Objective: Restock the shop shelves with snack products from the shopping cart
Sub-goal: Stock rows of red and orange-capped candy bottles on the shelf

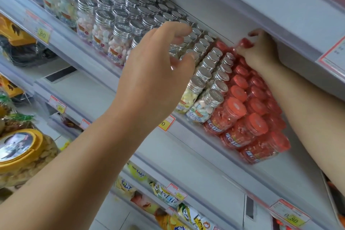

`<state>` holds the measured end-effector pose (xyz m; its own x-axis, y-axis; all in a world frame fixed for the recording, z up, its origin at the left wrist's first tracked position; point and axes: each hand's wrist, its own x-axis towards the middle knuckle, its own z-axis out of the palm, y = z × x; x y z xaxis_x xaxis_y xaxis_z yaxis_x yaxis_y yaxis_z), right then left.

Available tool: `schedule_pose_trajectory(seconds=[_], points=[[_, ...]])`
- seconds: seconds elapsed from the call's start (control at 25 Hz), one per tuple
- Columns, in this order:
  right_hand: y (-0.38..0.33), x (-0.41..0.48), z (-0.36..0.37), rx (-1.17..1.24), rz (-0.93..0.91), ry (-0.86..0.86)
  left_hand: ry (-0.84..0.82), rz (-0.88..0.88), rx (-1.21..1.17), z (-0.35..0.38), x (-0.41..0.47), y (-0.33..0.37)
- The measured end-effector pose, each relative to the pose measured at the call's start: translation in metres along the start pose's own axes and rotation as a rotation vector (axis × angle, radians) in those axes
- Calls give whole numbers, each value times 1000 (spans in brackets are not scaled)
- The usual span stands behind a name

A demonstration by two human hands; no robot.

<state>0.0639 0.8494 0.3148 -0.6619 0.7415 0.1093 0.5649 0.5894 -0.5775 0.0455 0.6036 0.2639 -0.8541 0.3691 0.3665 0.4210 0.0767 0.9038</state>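
Rows of small candy jars with silver lids [207,65] fill the middle shelf [196,136], and red-lidded jars [242,106] stand in rows to their right. My left hand [155,69] reaches in over the silver-lidded rows, fingers and thumb loosely curved and apart, with lids showing between them. My right hand [261,50] is far back under the upper shelf. Its fingers curl round a red jar [243,43] at the rear of the red rows. The shopping cart is out of view.
The upper shelf's edge [280,30] hangs low over my right wrist. Snack bags [168,192] lie on the shelf below. A big gold-lidded jar [20,147] and yellow boxes [13,30] stand at the left. Price tags [42,33] line the shelf fronts.
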Motion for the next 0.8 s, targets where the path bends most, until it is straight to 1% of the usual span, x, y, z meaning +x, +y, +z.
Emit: schedule_pose_trajectory(seconds=[0.16, 0.28, 0.44, 0.48, 0.52, 0.6, 0.64, 0.68, 0.72, 0.76, 0.8], points=[[9, 20, 10, -152, 45, -16, 45, 4, 3, -8, -2, -7], [12, 21, 10, -146, 40, -80, 109, -41, -3, -15, -2, -11], [-2, -16, -4, -49, 82, -55, 126, -43, 13, -29, -7, -10], [-7, -29, -6, -68, 63, -55, 120, -47, 15, -37, -11, -10], [-10, -45, -9, -127, -16, -44, 104, -65, 19, -47, -17, -12], [-19, -86, -9, -266, -312, 59, 68, -137, 43, -73, -37, -23], [-27, -110, -3, -266, -471, 131, 56, -185, 63, -93, -52, -35], [-36, -138, 6, -221, -602, 166, 45, -237, 82, -114, -70, -50], [-45, -168, 22, -171, -690, 170, 37, -298, 103, -138, -90, -67], [-52, -201, 42, -106, -736, 144, 33, -365, 142, -166, -111, -89], [-61, -236, 67, -25, -725, 76, 31, -441, 188, -196, -130, -111]])
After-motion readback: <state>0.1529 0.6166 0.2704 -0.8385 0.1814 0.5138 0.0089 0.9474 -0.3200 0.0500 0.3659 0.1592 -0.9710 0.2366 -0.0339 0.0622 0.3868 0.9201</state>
